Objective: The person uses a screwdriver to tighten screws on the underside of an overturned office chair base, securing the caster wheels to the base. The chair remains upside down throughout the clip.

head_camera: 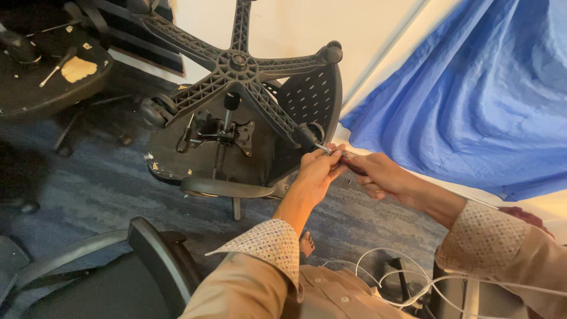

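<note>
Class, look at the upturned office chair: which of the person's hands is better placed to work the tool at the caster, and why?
Probably the right hand: it grips the screwdriver handle, tip at the caster. The left hand only steadies the shaft near the tip.

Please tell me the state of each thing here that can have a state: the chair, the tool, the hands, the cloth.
Office chair: overturned, star base up.
Caster: on its base arm, tool tip at it.
Screwdriver: held in both hands.
Left hand: closed around the shaft.
Right hand: closed on the handle.
Blue cloth: hanging, creased.
</note>
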